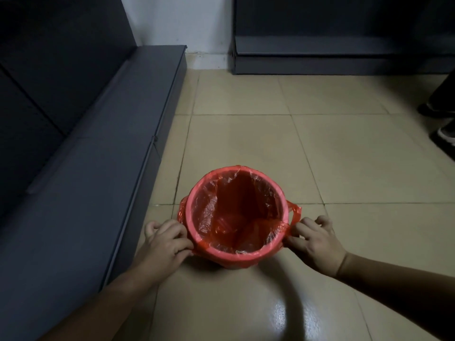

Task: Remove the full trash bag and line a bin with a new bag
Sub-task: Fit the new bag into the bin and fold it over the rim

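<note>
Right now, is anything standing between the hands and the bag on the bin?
Nothing visible. The left hand and right hand already touch the red bag at opposite sides of the bin.

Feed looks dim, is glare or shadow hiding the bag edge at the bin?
Head view: dim, corners darkened; glare patch on the floor near the bottom, a curved shadow beside it; bag over the bin rim stays readable; both hands slightly soft; wide-angle bending at edges.

We see the bin [236, 254] on the floor [320, 168], the bag [234, 207] inside it, a bench [98, 156] to its left, shelving [344, 57] behind.
</note>
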`<action>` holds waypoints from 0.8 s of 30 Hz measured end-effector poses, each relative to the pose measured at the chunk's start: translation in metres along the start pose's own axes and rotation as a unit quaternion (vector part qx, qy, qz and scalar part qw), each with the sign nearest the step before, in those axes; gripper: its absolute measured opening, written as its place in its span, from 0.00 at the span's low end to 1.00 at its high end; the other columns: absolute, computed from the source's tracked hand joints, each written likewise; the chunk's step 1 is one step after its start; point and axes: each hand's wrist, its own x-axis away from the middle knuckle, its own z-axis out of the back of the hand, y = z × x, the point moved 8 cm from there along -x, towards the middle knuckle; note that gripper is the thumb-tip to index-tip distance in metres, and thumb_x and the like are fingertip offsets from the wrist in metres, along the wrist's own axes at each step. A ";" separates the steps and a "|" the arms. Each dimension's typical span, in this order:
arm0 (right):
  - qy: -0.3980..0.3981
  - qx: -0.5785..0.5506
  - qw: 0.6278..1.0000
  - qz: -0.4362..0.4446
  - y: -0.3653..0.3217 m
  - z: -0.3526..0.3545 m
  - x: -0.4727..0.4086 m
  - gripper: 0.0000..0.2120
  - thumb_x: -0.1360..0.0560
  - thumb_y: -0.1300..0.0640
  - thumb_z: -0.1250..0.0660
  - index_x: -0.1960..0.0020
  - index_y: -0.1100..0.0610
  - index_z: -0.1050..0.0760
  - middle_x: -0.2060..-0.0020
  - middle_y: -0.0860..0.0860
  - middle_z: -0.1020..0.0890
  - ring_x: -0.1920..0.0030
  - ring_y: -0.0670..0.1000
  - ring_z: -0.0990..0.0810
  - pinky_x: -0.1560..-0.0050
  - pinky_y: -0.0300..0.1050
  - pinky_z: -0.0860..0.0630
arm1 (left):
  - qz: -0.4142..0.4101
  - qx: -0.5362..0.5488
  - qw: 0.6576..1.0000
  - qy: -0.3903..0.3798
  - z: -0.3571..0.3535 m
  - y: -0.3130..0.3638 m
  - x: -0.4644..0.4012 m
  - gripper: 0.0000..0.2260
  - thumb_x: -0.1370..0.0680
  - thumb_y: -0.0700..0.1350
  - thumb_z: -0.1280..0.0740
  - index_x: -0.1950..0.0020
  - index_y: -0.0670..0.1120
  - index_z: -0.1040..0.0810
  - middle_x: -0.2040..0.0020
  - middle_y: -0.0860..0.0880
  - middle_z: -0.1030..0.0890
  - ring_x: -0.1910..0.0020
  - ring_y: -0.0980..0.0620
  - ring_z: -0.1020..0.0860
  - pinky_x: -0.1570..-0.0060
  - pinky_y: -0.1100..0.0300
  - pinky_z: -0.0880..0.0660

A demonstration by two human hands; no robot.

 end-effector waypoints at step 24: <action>-0.101 -0.338 0.862 -0.365 0.039 -0.005 -0.007 0.05 0.31 0.52 0.22 0.65 0.48 0.16 0.64 0.46 0.15 0.62 0.44 0.22 0.61 0.38 0.27 | 0.391 0.416 0.818 -0.074 -0.023 -0.035 0.003 0.06 0.28 0.51 0.22 0.59 0.50 0.12 0.62 0.52 0.12 0.62 0.55 0.15 0.56 0.57 0.22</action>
